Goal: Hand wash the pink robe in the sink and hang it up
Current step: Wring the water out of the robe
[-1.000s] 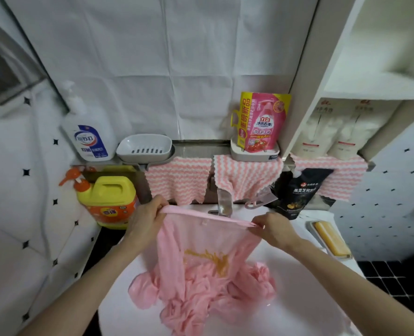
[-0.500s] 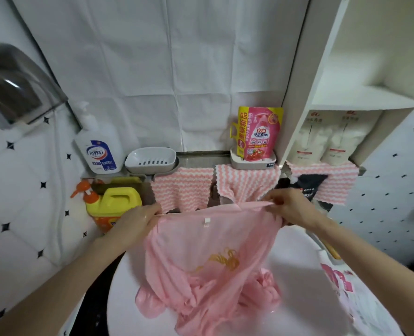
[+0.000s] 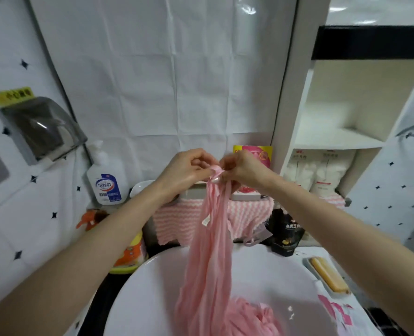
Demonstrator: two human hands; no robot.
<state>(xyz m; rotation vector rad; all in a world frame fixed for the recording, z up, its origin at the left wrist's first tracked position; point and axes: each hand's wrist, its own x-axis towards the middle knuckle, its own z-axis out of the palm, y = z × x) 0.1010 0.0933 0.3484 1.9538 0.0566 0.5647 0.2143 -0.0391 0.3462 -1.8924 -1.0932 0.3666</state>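
Robe (image 3: pixel 210 251) hangs into sink (image 3: pixel 138 287) — soap bar (image 3: pixel 328 275) right (bottle (image 3: pixel 107 183) left).

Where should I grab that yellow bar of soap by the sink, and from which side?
Probably pinch the yellow bar of soap across its narrow width, near the middle, coming from above. It lies flat in the white dish, whose rim fences its sides, and its long axis runs away from you, right of the white sink.

left hand (image 3: pixel 189 169) + right hand (image 3: pixel 243 169): pinch pink robe (image 3: pixel 210 251) top | over sink (image 3: pixel 138 282)
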